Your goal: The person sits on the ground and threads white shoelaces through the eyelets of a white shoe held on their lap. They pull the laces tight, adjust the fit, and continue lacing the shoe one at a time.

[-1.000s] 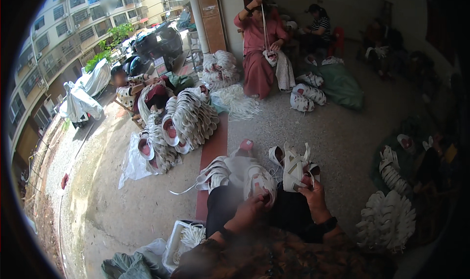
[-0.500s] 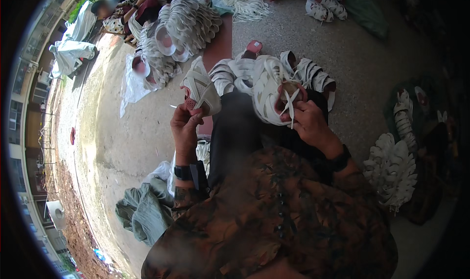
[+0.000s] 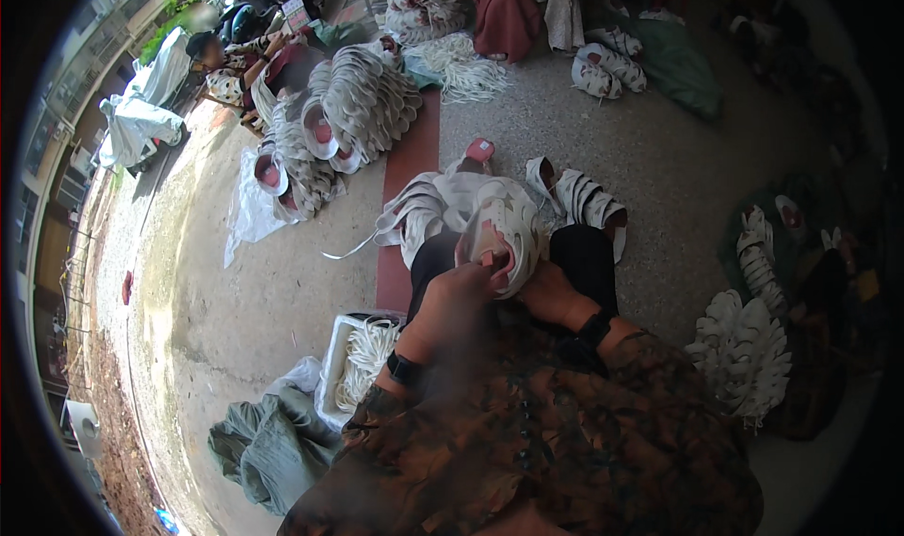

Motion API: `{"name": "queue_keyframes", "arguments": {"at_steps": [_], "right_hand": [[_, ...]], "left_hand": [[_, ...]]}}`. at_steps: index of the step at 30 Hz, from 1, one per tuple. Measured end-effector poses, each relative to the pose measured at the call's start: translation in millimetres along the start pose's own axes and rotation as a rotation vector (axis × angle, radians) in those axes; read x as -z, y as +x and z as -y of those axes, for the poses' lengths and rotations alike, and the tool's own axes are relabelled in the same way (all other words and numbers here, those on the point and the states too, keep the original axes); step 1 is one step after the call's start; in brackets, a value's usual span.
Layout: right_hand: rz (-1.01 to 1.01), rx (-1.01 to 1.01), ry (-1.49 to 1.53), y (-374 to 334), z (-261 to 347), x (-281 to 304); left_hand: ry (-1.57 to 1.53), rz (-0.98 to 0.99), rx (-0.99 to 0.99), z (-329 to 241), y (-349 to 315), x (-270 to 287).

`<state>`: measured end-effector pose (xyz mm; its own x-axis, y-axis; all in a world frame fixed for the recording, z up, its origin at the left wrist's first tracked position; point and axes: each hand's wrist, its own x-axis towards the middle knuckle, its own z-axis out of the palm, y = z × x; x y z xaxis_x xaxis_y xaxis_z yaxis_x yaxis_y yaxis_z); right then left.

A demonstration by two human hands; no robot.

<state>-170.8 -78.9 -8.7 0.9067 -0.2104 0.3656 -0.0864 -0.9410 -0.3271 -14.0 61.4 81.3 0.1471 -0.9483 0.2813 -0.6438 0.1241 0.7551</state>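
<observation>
Both my hands are on a white shoe upper (image 3: 513, 208) with a pink lining, held low between my knees. My left hand (image 3: 457, 296) is closed on its pink edge at the left of the opening. My right hand (image 3: 556, 296) grips the near right side, its fingertips partly hidden by the upper. Just beyond my knees lie more nested white uppers (image 3: 414, 211), with a second row of uppers (image 3: 584, 197) to the right. Beside my left forearm stands a white box (image 3: 330, 371) of white shoelaces (image 3: 365, 362).
A grey-green cloth (image 3: 268, 451) lies left of the box. Large stacks of white uppers (image 3: 367, 103) stand far left, near a seated person (image 3: 226, 80). A heap of white laces (image 3: 461, 70) lies ahead. More stacked uppers (image 3: 739, 352) are at my right.
My left hand has come in from the left, where it held up an upper. Both hands are now together on one upper, lower and nearer me. The lace box has come into view.
</observation>
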Motion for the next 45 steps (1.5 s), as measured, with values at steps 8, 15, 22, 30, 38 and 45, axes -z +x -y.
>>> {"name": "queue_keyframes", "arguments": {"at_steps": [8,15,22,30,38,45], "right_hand": [[-0.530,-0.751,0.898,-27.6,-30.1,17.7],[-0.400,-0.503,0.317,23.0,-24.7,1.8],[-0.262,-0.648,0.308,35.4,-27.6,-9.8],[-0.269,-0.695,0.285,12.7,-28.1,-37.8],[-0.195,-0.699,0.280,0.4,-2.2,-42.9],[0.010,-0.663,0.301,9.3,1.2,-19.5]], "left_hand": [[0.288,0.119,-0.248,13.2,23.2,-42.7],[0.346,0.263,-0.201,14.8,24.9,-54.3],[0.446,-0.298,-0.102,38.0,52.0,-54.7],[0.264,-0.313,0.024,87.9,59.4,-112.1],[0.111,-0.307,0.118,60.1,37.9,-106.8],[0.064,-0.362,0.104,81.6,26.1,-116.1]]}}
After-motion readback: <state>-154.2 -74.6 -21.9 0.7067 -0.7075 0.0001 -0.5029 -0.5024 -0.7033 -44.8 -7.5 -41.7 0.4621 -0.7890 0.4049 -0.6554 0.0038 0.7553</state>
